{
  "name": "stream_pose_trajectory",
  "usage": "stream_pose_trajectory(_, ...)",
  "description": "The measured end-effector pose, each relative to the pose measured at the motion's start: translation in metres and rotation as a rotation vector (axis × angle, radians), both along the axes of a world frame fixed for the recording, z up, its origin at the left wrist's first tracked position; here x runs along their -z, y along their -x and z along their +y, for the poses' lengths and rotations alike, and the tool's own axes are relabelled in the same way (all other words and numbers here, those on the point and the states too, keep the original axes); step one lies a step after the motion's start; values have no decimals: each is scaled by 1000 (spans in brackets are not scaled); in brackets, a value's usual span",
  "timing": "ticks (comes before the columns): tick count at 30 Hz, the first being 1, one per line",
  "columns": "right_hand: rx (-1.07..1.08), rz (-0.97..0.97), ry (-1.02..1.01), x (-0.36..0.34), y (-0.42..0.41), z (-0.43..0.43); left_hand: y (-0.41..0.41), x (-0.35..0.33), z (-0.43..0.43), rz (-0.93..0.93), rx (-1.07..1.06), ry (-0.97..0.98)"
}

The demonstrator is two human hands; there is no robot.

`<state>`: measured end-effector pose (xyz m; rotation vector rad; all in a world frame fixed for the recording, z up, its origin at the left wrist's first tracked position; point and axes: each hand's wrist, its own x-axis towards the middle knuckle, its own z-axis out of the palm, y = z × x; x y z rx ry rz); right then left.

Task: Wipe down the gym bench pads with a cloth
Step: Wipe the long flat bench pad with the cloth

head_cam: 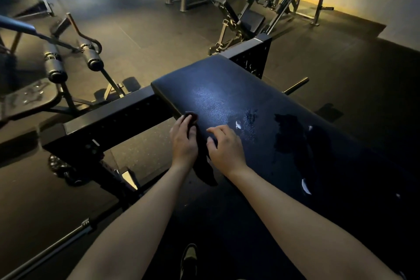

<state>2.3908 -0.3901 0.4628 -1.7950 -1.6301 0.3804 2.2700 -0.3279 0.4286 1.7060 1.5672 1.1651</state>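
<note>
Bench pad [227, 88] update, and the head view is all we've got. The pad runs from about 12 o'clock in the frame down and out past 4 o'clock, sitting on a black perforated frame beam [118, 116] that heads off toward 9 o'clock.

Our left hand [183, 141] is right at the pad's near-left edge. Its fingers are wrapped round a bunched end of the dark cloth [205, 170], which lies along that edge between our two hands, with its tail hanging off toward 6 o'clock.

Our right hand [225, 148] is just beside it at 3 o'clock. The fingers are bent and the fingertips are down on the vinyl. Whether the thumb side is also pinching the cloth, we honestly can't tell, since it's dark on dark down there.

Progress-wise, we'd say early to middling. There are wet patches [288, 134] and a few bright droplets at roughly 3 o'clock from the right hand, so that stretch looks sprayed but not wiped. The far end up by 12 o'clock has a dull sheen with no puddles. It could be done or it could be untouched, hard to call.

At 9 to 10 o'clock, the roller pads [54, 63] on the next machine look like they're waiting too.
</note>
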Motion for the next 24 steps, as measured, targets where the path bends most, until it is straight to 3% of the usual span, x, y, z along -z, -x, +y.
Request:
stream_pose_trajectory(4,18,-67,-9,5,3,7,-21,12,-10,-132,-3,75)
stream_pose_trajectory(10,-18,-40,-38,-2,16,41,9,17,-13,-5,148,-19)
stream_pose_trajectory(17,16,-233,-39,18,31,66,23,1,83,-183,-52,165)
stream_pose_trajectory(24,66,-158,-85,16,32,66,9,16,55,-128,-6,130)
